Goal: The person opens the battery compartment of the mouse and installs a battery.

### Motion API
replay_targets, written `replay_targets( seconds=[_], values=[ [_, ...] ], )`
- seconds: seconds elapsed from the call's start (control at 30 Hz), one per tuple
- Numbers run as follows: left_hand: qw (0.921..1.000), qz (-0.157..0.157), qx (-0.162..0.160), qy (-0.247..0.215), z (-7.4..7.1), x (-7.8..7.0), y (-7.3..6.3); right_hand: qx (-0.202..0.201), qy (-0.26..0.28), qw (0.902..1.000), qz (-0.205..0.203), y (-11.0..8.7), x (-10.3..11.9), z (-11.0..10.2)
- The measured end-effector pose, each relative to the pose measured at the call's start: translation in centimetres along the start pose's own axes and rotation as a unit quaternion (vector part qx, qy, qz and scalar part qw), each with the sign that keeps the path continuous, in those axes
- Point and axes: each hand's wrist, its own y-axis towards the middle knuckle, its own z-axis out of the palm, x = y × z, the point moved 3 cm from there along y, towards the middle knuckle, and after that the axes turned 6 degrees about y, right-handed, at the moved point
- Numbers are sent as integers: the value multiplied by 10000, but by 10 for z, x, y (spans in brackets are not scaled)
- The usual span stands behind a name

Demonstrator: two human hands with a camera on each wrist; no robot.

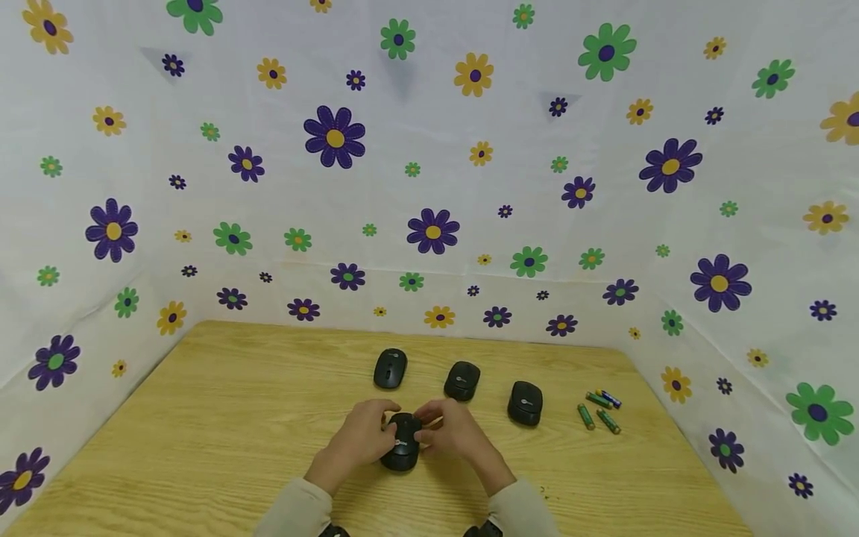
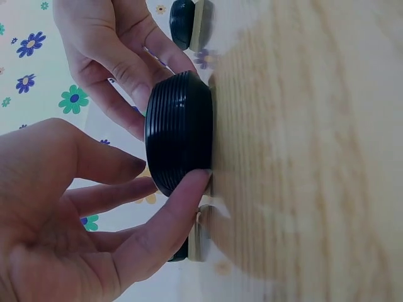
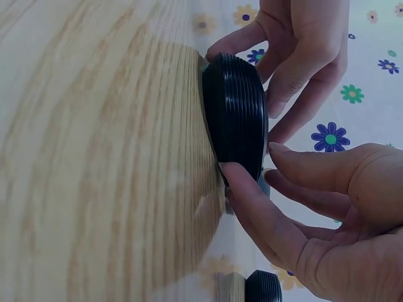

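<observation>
A black computer mouse (image 1: 401,456) lies on the wooden table between the two hands. From its left side the left hand (image 1: 362,434) holds it, thumb and fingers bent around the edge. On the opposite side, the right hand (image 1: 455,431) grips it with bent fingers. In the left wrist view the ribbed back end of the mouse (image 2: 179,129) faces the camera, and a fingertip of the left hand touches its lower edge by the table. The right wrist view shows the mouse (image 3: 236,116) low against the tabletop, with right-hand fingertips at its side. Its underside is hidden.
Beyond the hands stand three more black mice: one on the left (image 1: 391,368), one in the middle (image 1: 462,381) and one on the right (image 1: 525,403). Several green batteries (image 1: 608,421) and a blue one (image 1: 611,399) lie at the right. A flower-printed cloth (image 1: 376,194) surrounds the table.
</observation>
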Motion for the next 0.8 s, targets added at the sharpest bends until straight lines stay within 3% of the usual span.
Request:
replay_targets(
  seconds=[0.8],
  values=[
    [9985, -133, 178, -493, 5, 4, 1, 155, 224, 9996, 75, -1, -1, 1]
  ],
)
